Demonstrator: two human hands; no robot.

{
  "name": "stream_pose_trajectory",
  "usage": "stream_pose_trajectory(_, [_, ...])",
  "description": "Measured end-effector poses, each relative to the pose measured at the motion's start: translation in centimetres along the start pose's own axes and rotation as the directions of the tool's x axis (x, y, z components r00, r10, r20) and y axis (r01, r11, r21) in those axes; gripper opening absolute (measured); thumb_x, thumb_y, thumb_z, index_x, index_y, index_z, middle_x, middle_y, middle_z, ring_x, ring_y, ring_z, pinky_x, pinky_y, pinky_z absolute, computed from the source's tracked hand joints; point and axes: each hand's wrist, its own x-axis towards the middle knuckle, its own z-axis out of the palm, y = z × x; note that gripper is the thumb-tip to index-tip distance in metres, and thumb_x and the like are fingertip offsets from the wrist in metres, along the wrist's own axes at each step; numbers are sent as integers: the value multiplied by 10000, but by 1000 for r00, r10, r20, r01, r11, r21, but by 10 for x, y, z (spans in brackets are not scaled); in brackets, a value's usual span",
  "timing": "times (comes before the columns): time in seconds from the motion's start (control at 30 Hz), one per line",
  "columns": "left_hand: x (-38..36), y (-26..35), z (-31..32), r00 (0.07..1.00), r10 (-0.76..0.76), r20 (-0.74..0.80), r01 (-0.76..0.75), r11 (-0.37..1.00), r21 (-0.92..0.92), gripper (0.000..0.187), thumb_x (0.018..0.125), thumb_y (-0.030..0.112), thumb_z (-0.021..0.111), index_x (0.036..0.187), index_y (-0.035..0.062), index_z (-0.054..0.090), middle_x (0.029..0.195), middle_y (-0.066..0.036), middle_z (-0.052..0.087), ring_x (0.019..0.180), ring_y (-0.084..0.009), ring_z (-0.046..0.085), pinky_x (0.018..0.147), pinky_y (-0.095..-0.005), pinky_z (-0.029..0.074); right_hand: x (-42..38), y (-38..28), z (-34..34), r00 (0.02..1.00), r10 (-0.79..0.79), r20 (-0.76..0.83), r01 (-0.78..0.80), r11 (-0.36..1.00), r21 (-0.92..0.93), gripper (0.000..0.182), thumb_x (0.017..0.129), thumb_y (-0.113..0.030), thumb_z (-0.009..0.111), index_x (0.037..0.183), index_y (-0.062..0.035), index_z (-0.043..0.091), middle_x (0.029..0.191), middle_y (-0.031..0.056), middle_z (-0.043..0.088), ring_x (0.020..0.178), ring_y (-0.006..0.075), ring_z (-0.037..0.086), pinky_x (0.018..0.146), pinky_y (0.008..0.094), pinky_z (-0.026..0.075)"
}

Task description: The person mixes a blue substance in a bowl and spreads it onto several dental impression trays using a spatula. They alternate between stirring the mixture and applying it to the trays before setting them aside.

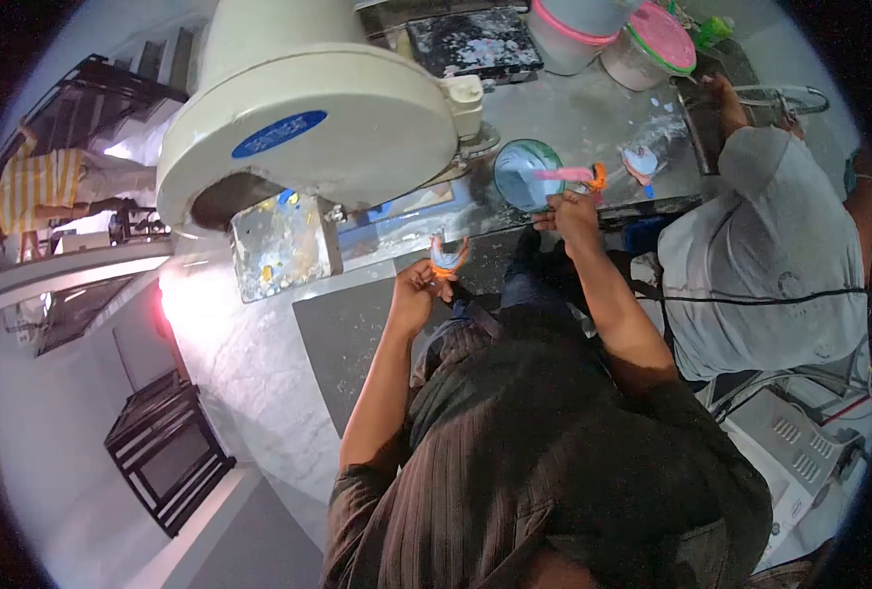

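Observation:
My left hand (pixel 416 292) is closed on a small U-shaped dental impression (pixel 447 256), orange below with a pale bluish-white filling, held upright above my lap. My right hand (pixel 575 218) is by the near right rim of a green mixing bowl (pixel 527 175) coated with pale blue paste. Its fingers are pinched together. Just above them, a pink and orange piece (pixel 565 175) reaches over the bowl; whether the fingers grip it or the rim is hidden. To the right, another small dental impression (pixel 640 164) with whitish paste lies on the counter.
A large cream machine (pixel 308 128) overhangs the counter at left, with a paint-spotted block (pixel 284 245) below it. Lidded tubs (pixel 652 44) and a spattered black box (pixel 477 44) stand behind. A co-worker in a grey shirt (pixel 765 255) sits close on my right, beside a metal tray (pixel 696 123).

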Motion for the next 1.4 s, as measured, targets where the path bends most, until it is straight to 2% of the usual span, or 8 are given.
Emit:
stream_pose_trajectory(0.23, [14,-13,4,1000,-6,-16,5,1000,-27,188,875,-96,483,958,-19,634,755,-39,628,624,-106,553,582,-248,452,12,-20,-13,992,-117,40,120,826,-551,351,809,-177,717,1081,22,617,815,97,639,716,193,639,640,317,503])
stream_pose_trajectory(0.4, [21,-28,9,994,-13,-111,6,998,-62,205,852,-114,475,918,-21,646,737,-45,622,611,-107,553,558,-246,451,21,-21,-15,850,-520,86,445,621,-645,408,753,-296,790,1081,-79,681,856,76,628,779,191,581,708,330,443])
stream_pose_trajectory(0.47, [23,-36,6,991,-6,-131,11,999,37,188,871,-73,495,974,-18,641,827,-79,656,642,-135,574,580,-290,480,-3,-43,0,638,-746,191,616,346,-707,346,786,-283,759,1078,-108,698,882,90,632,858,220,605,712,332,439])
stream_pose_trajectory(0.63, [26,-35,12,983,-54,-174,41,996,-78,150,885,-57,497,943,-19,630,830,-80,648,643,-140,571,587,-290,476,-13,-56,12,596,-662,454,747,249,-617,190,842,-224,686,956,-75,713,906,119,666,845,264,630,757,332,449])
stream_pose_trajectory(0.73, [27,-39,12,981,-45,-188,32,997,-74,122,904,-33,507,943,-16,621,803,-66,625,631,-139,557,574,-292,462,-7,-56,11,538,-743,398,814,335,-475,198,857,-255,672,886,-63,710,838,103,690,782,248,652,748,334,457])
stream_pose_trajectory(1.0, [28,-46,13,976,-72,-206,73,997,-2,108,911,12,535,955,28,632,738,-7,591,607,-80,511,537,-240,401,-10,-49,-1,842,-522,137,490,634,-597,265,857,-259,703,871,6,715,702,77,683,614,120,604,583,282,460])
stream_pose_trajectory(1.13, [34,-48,10,960,-6,-279,38,993,109,135,921,61,532,983,10,640,725,3,559,589,-91,466,533,-267,378,-6,-41,0,837,-535,115,497,656,-568,326,862,-328,700,817,-5,707,665,36,654,598,107,576,584,248,417])
stream_pose_trajectory(1.4, [22,-22,16,929,191,-317,-86,945,317,177,904,120,544,988,6,651,698,-39,585,625,-106,477,580,-285,404,-32,-59,10,935,-335,114,338,941,-9,213,898,-191,660,852,10,714,712,22,647,584,81,506,566,227,370])
